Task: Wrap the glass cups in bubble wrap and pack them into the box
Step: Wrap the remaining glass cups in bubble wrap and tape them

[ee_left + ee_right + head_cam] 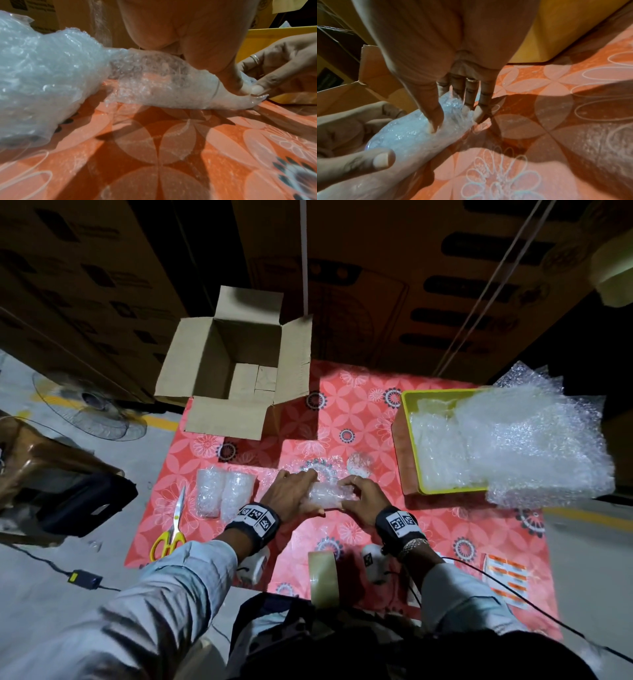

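Step in hand: wrapping a cup. The glass cup [325, 496], rolled in bubble wrap, lies on its side on the bench [445, 529] at mid-width, toward the near edge. My left hand [291, 494] is curled round its left end, thumb along the near side; my right hand [364, 498] pinches the loose wrap at the right end, fingers [469, 94] bent onto the film and thumb pressed into it. Two wrapped cups [222, 491] already lie just left of my left hand, with the scissors [173, 525] beside them near the left edge. The box [236, 368] stands open at the far left corner; I see no wrapped cup inside it. The tray [411, 440] of spare bubble wrap sits at the right edge, and the tape roll [323, 573] at the near edge. Judgement: the roll is near finished; the next move calls for tucking the ends shut and holding them with one hand while the other fetches tape.
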`<action>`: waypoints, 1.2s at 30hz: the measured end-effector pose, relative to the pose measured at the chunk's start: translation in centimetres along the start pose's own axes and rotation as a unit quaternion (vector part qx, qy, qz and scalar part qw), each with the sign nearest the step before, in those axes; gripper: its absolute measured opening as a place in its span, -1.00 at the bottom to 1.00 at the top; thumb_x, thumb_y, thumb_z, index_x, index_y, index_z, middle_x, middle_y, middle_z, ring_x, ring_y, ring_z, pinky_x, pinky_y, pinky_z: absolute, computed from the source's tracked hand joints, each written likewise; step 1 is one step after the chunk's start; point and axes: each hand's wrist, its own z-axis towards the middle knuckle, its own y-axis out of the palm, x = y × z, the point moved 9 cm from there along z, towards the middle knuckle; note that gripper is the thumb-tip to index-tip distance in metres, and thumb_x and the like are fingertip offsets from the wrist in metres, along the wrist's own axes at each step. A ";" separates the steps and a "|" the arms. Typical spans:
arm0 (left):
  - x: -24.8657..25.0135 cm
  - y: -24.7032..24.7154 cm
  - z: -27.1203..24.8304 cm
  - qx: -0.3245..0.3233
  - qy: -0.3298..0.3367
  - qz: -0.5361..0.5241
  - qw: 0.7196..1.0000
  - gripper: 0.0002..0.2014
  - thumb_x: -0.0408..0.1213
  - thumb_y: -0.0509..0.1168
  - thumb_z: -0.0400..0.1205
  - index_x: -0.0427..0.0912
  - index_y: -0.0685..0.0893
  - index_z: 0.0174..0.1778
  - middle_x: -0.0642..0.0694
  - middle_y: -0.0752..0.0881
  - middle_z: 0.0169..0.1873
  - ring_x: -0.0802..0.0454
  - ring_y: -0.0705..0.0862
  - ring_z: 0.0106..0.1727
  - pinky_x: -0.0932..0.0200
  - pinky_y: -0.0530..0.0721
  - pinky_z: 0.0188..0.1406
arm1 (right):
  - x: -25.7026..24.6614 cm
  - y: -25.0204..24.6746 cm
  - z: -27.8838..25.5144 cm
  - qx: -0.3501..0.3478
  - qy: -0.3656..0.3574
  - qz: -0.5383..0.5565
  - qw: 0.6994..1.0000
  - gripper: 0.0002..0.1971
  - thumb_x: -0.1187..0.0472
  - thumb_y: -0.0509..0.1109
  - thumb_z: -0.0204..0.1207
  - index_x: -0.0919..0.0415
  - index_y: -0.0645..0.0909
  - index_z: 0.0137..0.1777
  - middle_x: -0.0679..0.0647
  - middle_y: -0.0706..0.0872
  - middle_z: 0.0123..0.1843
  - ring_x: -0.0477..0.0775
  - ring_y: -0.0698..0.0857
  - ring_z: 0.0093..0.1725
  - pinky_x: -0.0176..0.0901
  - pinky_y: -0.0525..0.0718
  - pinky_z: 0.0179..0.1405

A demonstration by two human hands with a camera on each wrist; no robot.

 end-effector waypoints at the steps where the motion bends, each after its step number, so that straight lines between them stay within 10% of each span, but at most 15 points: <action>1: -0.1 -0.1 0.1 0.003 0.001 0.007 1.000 -0.30 0.36 0.49 0.47 -0.09 0.45 0.24 -0.08 0.71 0.05 -0.14 0.67 0.00 -0.08 0.40 0.16 | 0.0 0.1 0.2 -0.008 0.000 0.000 1.000 -0.62 0.34 0.53 0.45 -0.01 0.69 0.23 -0.04 0.76 0.12 0.01 0.76 0.08 -0.12 0.77 0.03; 8: -0.8 -0.7 1.1 0.002 -0.019 0.056 0.998 -0.22 0.20 0.61 0.43 -0.23 0.58 0.42 -0.19 0.58 0.27 -0.20 0.61 0.21 -0.09 0.45 0.25 | -0.9 0.0 0.9 -0.014 -0.038 -0.041 0.998 -0.56 0.21 0.41 0.68 0.18 0.57 0.55 0.02 0.51 0.28 -0.01 0.58 0.28 -0.22 0.51 0.40; 13: -1.2 -1.2 1.1 0.005 -0.023 0.016 1.000 -0.18 0.25 0.47 0.57 -0.19 0.43 0.61 -0.24 0.75 0.24 -0.25 0.70 0.27 -0.16 0.32 0.49 | -1.9 -3.2 0.2 0.145 -0.061 0.019 0.987 -0.69 0.34 0.59 0.49 -0.02 0.66 0.10 -0.09 0.59 0.17 -0.13 0.67 0.12 -0.34 0.65 0.12; 21: -2.4 -1.4 1.9 0.024 -0.038 0.039 0.998 -0.19 0.42 0.03 0.61 -0.08 0.48 0.62 -0.18 0.65 0.31 -0.23 0.63 0.33 -0.25 0.46 0.38 | -2.4 0.4 2.7 0.017 -0.072 -0.137 0.988 -0.49 0.29 0.56 0.49 0.10 0.66 0.46 -0.02 0.68 0.41 0.03 0.60 0.41 -0.05 0.56 0.47; 28: -1.9 -2.0 3.5 -0.005 -0.016 0.043 0.999 -0.05 0.14 0.67 0.38 -0.09 0.45 0.64 -0.12 0.61 0.52 -0.11 0.55 0.53 -0.17 0.37 0.46 | -1.6 0.3 4.0 -0.028 -0.035 -0.166 0.985 -0.33 0.20 0.43 0.55 -0.11 0.37 0.66 0.04 0.57 0.52 0.22 0.39 0.54 0.08 0.30 0.55; 36: -2.8 -2.8 4.0 0.013 -0.052 0.009 0.999 -0.40 0.01 0.50 0.63 -0.09 0.46 0.53 -0.15 0.72 0.39 -0.14 0.67 0.40 -0.16 0.40 0.42 | -3.5 -3.3 3.2 0.137 -0.079 -0.080 0.984 -0.64 0.35 0.53 0.44 0.07 0.56 0.18 -0.04 0.60 0.11 0.11 0.53 0.18 -0.01 0.42 0.20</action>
